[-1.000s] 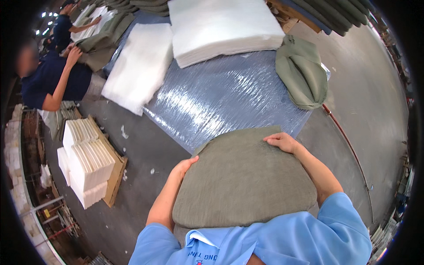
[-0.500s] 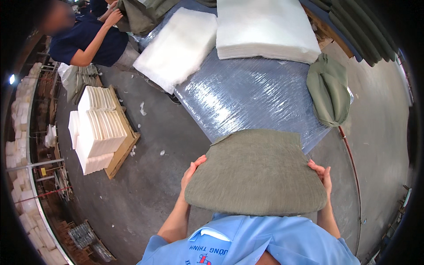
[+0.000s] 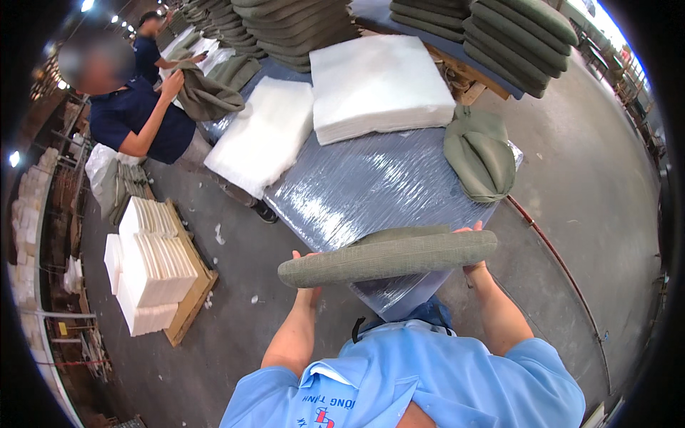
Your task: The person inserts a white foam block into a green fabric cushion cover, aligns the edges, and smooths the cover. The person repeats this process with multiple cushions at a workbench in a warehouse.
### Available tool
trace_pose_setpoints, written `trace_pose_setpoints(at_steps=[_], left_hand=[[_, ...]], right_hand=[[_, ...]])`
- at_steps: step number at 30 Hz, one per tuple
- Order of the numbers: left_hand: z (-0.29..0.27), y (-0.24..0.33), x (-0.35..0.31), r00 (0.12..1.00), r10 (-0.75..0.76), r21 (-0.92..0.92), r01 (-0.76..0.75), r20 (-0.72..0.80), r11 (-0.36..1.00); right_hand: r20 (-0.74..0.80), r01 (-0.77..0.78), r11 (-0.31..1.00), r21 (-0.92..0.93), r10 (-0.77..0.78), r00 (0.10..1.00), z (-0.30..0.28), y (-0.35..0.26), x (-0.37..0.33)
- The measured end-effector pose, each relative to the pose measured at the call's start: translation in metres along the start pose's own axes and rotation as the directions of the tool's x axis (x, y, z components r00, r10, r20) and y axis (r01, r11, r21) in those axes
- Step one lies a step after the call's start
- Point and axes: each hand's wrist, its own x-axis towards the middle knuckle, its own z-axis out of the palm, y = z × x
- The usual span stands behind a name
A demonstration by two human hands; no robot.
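A green fabric-covered seat cushion (image 3: 389, 258) is held up in front of my body, its long edge turned toward me. My left hand (image 3: 307, 274) grips its left end and my right hand (image 3: 472, 250) its right end; parts of the fingers are hidden behind the cushion. Beyond it lies a table wrapped in shiny plastic film (image 3: 357, 185). At the table's right corner sits a folded green cushion cover (image 3: 481, 153). A thick stack of white padding sheets (image 3: 382, 85) and a thinner white padding piece (image 3: 267, 132) lie on the far half.
Piles of green cushions (image 3: 517, 43) rise at the back. To the left, white foam pieces (image 3: 153, 264) stand on a wooden pallet (image 3: 193, 299). A co-worker in dark blue (image 3: 143, 118) handles a green cover (image 3: 207, 93). A red hose (image 3: 556, 250) runs along the floor at right.
The cushion has tipped from its broad face to its narrow edge and moved slightly away from me, both hands still on it. My view has lifted, showing more of the background.
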Motion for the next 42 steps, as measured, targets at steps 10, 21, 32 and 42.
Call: trace_pose_setpoints(at_steps=[10, 21, 32, 42], left_hand=[[0.037, -0.008, -0.011, 0.965, 0.144, -0.238, -0.197, -0.22, 0.951], [0.036, 0.051, -0.068, 0.944, 0.236, -0.303, -0.301, -0.231, 0.904], [0.089, 0.077, -0.146, 0.551, 0.818, 0.636, -0.693, 0.164, 0.339], [0.081, 0.065, -0.162, 0.512, 0.838, 0.643, -0.71, 0.191, 0.287]], right_hand=[[-0.242, 0.186, 0.956, -0.228, -0.241, 0.94, 0.004, 0.001, 0.004], [-0.19, 0.084, 0.967, 0.242, -0.038, 0.981, 0.072, -0.045, -0.063], [0.231, 0.675, 0.371, -0.637, -0.744, 0.627, 0.118, -0.098, -0.121], [0.24, 0.715, 0.355, -0.603, -0.774, 0.586, 0.111, -0.089, -0.139]])
